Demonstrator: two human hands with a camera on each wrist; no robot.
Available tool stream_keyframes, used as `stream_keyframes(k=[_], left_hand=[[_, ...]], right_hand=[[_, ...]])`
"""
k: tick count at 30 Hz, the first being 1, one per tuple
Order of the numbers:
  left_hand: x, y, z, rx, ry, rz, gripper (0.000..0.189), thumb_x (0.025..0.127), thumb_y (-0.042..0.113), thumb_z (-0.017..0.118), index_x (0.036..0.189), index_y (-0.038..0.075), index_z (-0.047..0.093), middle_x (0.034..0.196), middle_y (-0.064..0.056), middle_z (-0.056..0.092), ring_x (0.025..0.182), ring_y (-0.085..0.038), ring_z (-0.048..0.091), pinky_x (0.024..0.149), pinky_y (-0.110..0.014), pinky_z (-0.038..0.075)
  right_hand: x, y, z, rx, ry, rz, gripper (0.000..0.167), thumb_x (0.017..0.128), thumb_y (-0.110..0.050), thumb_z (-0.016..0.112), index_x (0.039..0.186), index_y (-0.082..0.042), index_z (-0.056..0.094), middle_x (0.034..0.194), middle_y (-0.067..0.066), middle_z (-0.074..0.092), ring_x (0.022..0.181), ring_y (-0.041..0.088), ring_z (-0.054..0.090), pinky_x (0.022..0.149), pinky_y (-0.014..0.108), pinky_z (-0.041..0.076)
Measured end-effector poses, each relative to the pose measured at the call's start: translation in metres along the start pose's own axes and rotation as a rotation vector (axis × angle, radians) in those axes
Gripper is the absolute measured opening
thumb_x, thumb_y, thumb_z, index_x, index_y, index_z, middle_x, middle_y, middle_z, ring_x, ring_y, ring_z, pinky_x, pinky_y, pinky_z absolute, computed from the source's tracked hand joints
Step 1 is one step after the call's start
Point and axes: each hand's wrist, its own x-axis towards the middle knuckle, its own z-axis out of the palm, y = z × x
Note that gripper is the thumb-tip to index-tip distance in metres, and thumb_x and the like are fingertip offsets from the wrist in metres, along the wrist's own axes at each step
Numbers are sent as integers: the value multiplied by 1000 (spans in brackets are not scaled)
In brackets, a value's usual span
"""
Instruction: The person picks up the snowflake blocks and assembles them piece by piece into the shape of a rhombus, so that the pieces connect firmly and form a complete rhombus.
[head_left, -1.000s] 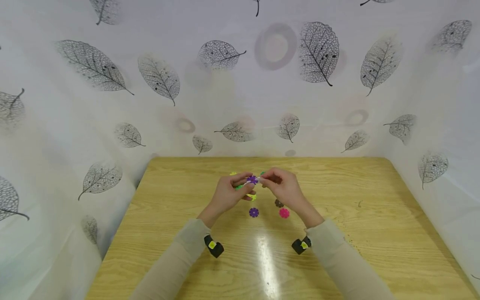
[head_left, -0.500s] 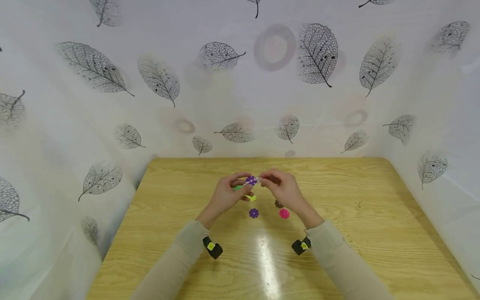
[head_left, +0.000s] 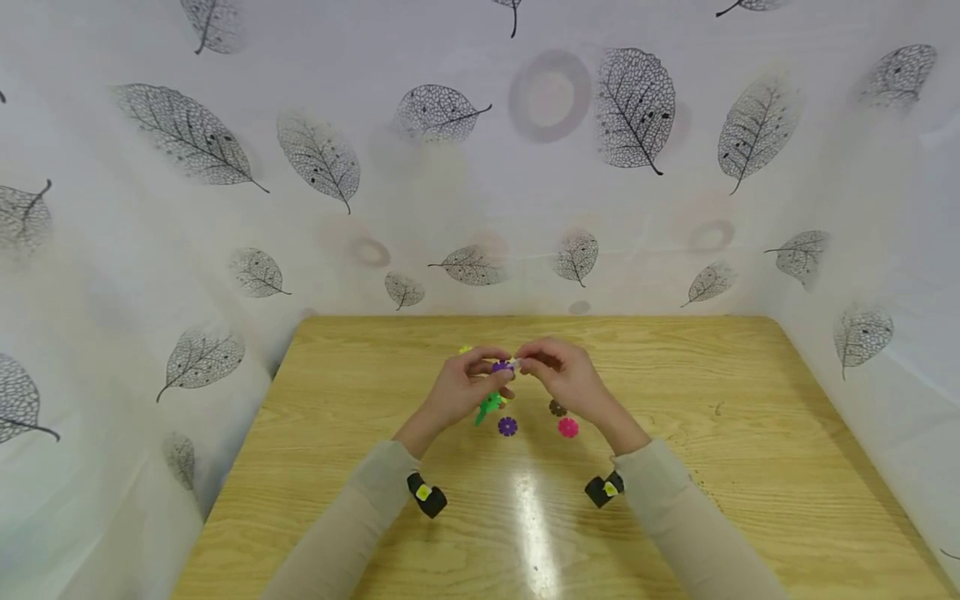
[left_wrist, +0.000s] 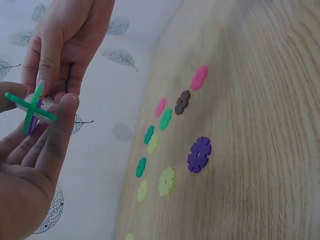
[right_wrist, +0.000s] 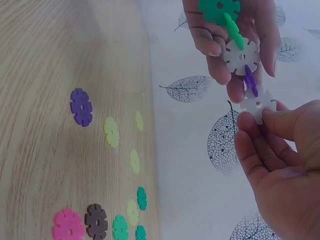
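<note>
Above the table, my left hand [head_left: 456, 390] holds a chain of notched plastic snowflake discs. In the right wrist view the chain runs from a green disc [right_wrist: 220, 11] through a light green disc [right_wrist: 233, 31] and a white disc [right_wrist: 242, 56] to a purple disc [right_wrist: 251, 81]. My right hand [head_left: 567, 382] pinches another white disc [right_wrist: 258, 105] between thumb and fingers, its edge right at the purple disc. Seen from the left wrist, the green discs form a cross, and the left fingers [left_wrist: 50, 150] lie around the chain.
Loose discs lie on the wooden table [head_left: 360, 467] under the hands: a purple disc [left_wrist: 199, 155], a brown disc [left_wrist: 182, 102], a pink disc [head_left: 568, 427] and several yellow and green ones. Behind stands a white curtain [head_left: 480, 192] with a leaf print.
The chain has turned in my left hand, so its green end now hangs below the palm and the purple disc is tilted. My right hand keeps its pinch in nearly the same place.
</note>
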Motion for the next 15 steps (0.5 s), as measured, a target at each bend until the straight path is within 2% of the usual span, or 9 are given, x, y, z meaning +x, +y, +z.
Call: stream_keyframes(k=[7,11,15], left_hand=[[1,2,2,-2,15,-2,25,107,11,63,129,-1,65,112,-25,77,91,-43,78,75,-32,68],[2,2,3,-16,25,-2,24,106,10,64,125,-3,63,113,-27,76,89,-46,78,73,-32,68],[2,0,5,-34,40,18,23,104,8,65,122,-5,61,114,-30,76,88,-52,76,73,-32,68]], right_hand=[[0,-3,1,-13,5,-6,17,104,-8,66,118,-6,75,111,12,75,100,25,72,84,22,61],[1,-4,3,-34,14,-4,17,103,-9,68,117,-7,77,111,10,75,99,25,72,82,23,60],[2,-5,6,-40,24,13,18,103,-9,67,120,-6,75,114,10,76,104,27,74,87,27,62]])
